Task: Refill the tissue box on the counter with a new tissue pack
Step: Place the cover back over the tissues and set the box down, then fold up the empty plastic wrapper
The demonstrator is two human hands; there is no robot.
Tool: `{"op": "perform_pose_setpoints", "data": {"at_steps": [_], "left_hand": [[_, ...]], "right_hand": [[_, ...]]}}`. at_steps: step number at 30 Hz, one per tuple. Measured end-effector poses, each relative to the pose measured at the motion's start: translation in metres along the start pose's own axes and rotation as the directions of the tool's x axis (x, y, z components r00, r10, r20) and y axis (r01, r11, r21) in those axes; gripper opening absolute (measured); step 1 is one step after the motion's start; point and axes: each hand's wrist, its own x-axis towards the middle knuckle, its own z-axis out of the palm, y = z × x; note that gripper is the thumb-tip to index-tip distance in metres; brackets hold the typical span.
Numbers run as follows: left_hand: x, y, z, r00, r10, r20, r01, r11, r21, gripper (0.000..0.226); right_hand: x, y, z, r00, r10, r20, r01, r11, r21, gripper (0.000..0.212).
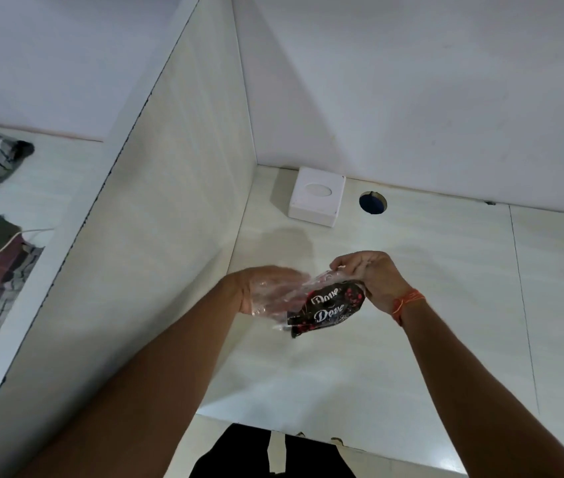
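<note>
Two hands work over the counter [411,305] in the head view, holding one plastic wrapper [311,301] between them, clear at one end and dark with white lettering at the other. The right hand [370,277] is clenched around the dark printed end, a thin orange thread tied at its wrist. The left hand [266,289] lies under the clear end with its fingers spread, the film draped across the palm; whether it actually pinches the plastic cannot be told through the sheen. Held apart like this, the wrapper looks stretched, probably so it can be opened or emptied, though no tissues can be made out inside it.

One white tissue box [317,196] sits well beyond the hands, pushed into the back corner where the wall meets the side panel, its oval slot facing up and showing no tissue poking out. One round hole [372,202] is cut in the counter just beside the box.
</note>
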Motion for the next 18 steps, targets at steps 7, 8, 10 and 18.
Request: {"op": "perform_pose_setpoints", "data": {"at_steps": [7, 8, 10, 18], "left_hand": [[0.042, -0.023, 0.027, 0.909, 0.168, -0.381, -0.187, 0.982, -0.014, 0.028], [0.047, -0.027, 0.031, 0.881, 0.206, -0.427, -0.239, 0.971, -0.024, 0.023], [0.054, -0.036, 0.038, 0.829, 0.281, -0.483, -0.31, 0.95, 0.021, 0.017], [0.058, -0.069, 0.074, 0.886, 0.273, -0.376, -0.319, 0.946, -0.065, 0.029]], "right_hand": [[-0.015, 0.025, -0.01, 0.925, 0.381, -0.013, -0.367, 0.899, 0.239, 0.048], [-0.021, 0.029, -0.007, 0.921, 0.389, 0.022, -0.384, 0.897, 0.222, 0.05], [-0.029, 0.039, 0.002, 0.951, 0.307, -0.034, -0.299, 0.944, 0.139, 0.027], [-0.081, 0.072, -0.008, 0.922, -0.027, -0.386, -0.001, 0.997, -0.071, 0.018]]}}
